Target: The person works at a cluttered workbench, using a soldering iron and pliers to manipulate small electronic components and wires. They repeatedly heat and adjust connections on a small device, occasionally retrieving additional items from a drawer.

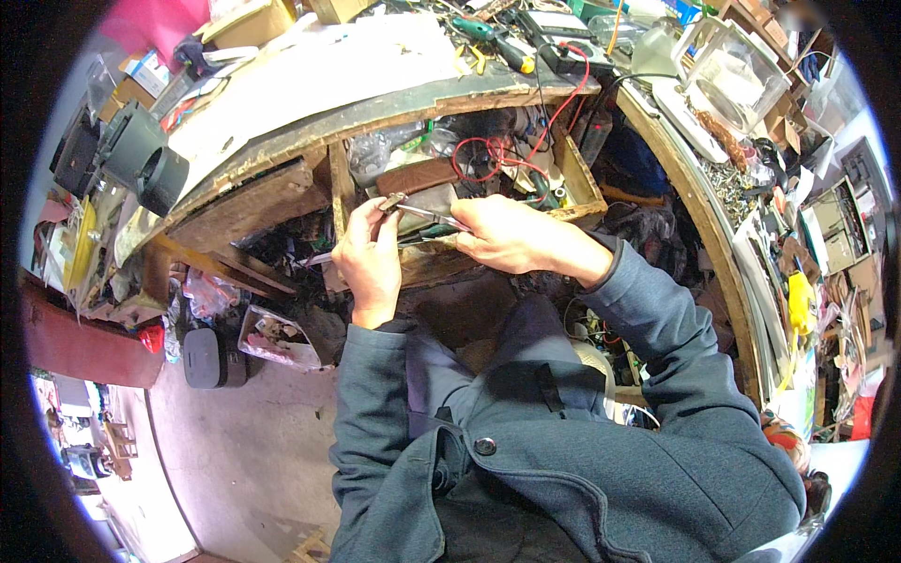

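Observation:
My left hand (369,253) is raised over the front of an open drawer (589,199). Its thumb and fingers pinch a small, dark, metallic-looking piece (391,202), whose kind is too small to make out. From the right, my right hand (502,233) grips a thin silver metal tool (427,215), slim like tweezers. The tool's tip meets or nearly meets the small piece; I cannot tell whether they touch. Just beyond both hands, a brown oblong case (416,175) lies in the drawer, along with clear plastic bags (373,155) and a coiled red cable (479,159).
Behind the drawer runs a worn workbench (375,105) bearing a white sheet (319,75), a green-handled screwdriver (472,29) and a black meter (563,52). A cluttered side bench (690,174) curves round on the right. A dark grey box (204,358) stands on the floor at left.

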